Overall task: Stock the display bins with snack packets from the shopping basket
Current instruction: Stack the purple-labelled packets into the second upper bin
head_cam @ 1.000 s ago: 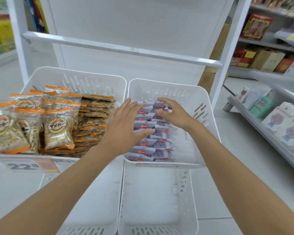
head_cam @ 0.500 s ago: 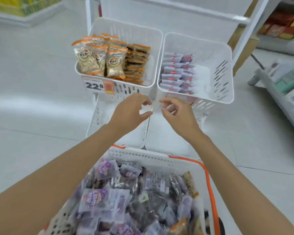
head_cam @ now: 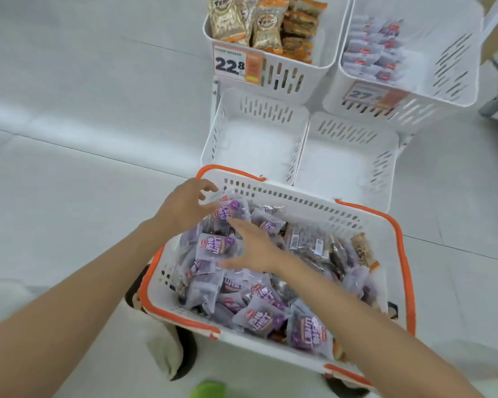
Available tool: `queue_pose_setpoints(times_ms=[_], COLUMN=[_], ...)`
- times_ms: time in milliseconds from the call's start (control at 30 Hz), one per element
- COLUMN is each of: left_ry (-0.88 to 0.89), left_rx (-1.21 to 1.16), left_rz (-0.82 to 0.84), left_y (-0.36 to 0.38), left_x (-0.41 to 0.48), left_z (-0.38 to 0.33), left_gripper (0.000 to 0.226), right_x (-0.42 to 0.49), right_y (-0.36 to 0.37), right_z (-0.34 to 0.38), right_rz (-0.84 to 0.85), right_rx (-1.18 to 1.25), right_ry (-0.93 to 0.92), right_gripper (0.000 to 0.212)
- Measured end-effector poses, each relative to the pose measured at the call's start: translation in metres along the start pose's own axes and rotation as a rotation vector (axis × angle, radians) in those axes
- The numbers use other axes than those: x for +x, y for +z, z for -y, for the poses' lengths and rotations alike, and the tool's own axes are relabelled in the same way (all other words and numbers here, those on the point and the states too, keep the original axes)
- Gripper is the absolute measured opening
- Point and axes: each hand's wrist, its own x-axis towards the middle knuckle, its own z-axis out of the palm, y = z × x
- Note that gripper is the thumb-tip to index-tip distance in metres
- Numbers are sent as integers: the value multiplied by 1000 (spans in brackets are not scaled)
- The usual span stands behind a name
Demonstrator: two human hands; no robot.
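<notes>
Reaches forward and down with both bare forearms, angled toward each other. Holds the left hand (head_cam: 184, 206) palm down, fingers spread and loosely curved. Extends the right hand (head_cam: 255, 248) just beside it, fingers straight, thumb apart.

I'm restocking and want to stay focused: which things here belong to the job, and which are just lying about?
Job: shopping basket, purple snack packets, upper right bin, lower left bin, lower right bin, left hand, right hand.
Lying about: bin of orange packets, price tag, green object.
</notes>
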Motion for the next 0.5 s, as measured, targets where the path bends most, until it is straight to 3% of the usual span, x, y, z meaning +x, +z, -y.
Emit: queue_pose_setpoints(times_ms=[100,200,267,300,333,400,467,500], left_ry=[-53,-221,-346,-388,-420,-439,-448,-446], left_rx=[8,-71,-300,-482,-632,-687,-637,-648], left_rz=[-15,-13,101,161,181,89,-1,-25], left_y=[-2,-3,2,6,9,12,12,11], left_x=[-9,-14,-14,-15,-14,-11,-8,-8], left_z=[10,7,-9,-16,-18,-13,-4,-2], left_gripper=[36,61,62,51,38,33,41,38], right_x=[11,2,-6,-10,-15,-27,-39,-45], right_y=[-1,-15,-26,-31,-34,-29,-16,-8], right_z=[11,17,22,23,25,22,9,0], right_rz=[35,-222,-401,-398,-324,-128,25,77], right_rx=[-45,251,474,480,445,357,173,52], right_ry=[9,62,58,39,13,-13,3,-2], right_gripper=[97,66,56,66,85,115,117,108])
